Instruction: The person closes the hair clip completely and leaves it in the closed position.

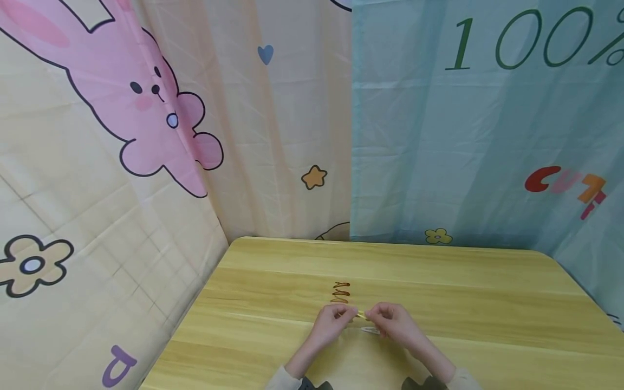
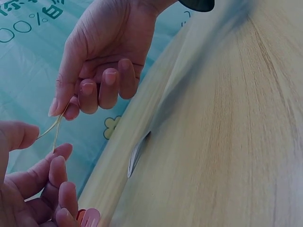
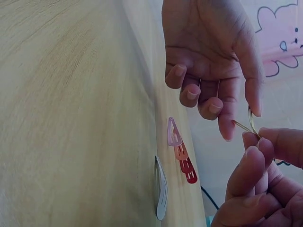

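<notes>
A gold-coloured snap hair clip [image 1: 361, 314] is held in the air between my two hands, its two legs spread apart. My left hand [image 1: 332, 326] holds the spread end, thumb against one leg and a fingertip against the other. My right hand [image 1: 397, 324] pinches the narrow joined end between thumb and forefinger. Both wrist views show the clip's thin legs [image 3: 250, 122] plainly, while fingertips hide its ends. Below the hands a white snap hair clip [image 1: 370, 330] lies on the table; its side shows in the right wrist view.
Beyond my left hand, several snap hair clips lie in a row on the wooden table [image 1: 439, 281]: a pink one [image 3: 174, 135], an orange one [image 3: 180, 152] and red ones [image 3: 190, 174]. Printed curtains [image 1: 287, 119] hang behind the table and along its left side.
</notes>
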`<state>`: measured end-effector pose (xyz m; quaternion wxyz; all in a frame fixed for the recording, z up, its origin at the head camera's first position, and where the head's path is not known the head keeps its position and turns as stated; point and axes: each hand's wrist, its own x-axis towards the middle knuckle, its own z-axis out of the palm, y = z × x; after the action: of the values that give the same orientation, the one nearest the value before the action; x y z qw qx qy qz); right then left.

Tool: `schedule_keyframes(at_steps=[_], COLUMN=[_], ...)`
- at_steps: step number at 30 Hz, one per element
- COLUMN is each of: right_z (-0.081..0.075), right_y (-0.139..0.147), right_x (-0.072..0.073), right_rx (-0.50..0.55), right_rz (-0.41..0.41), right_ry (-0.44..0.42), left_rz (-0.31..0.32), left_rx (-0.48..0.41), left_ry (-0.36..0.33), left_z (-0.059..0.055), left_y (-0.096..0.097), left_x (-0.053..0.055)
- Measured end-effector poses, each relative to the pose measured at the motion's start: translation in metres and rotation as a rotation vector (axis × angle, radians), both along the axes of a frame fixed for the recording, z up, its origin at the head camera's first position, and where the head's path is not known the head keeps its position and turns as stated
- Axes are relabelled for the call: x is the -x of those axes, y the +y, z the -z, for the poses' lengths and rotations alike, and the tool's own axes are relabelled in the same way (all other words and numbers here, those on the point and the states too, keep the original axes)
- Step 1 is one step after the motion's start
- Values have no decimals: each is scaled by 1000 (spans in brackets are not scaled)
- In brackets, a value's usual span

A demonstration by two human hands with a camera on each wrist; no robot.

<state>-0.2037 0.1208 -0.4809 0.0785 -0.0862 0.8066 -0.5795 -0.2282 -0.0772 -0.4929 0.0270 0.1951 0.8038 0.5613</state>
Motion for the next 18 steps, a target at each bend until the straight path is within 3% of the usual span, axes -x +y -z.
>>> schedule_keyframes(at_steps=[9,18], right_z=[0,2], right_y=[-1,0], right_x=[0,1], right_rx=[16,33], right_rz=[-16,-38], right_ry=[27,28], left_rz=[7,20], left_rx=[-37,-34], left_ry=[-47,-37], left_z=[-2,-3], left_y=[0,-2], left_x=[-1,-1])
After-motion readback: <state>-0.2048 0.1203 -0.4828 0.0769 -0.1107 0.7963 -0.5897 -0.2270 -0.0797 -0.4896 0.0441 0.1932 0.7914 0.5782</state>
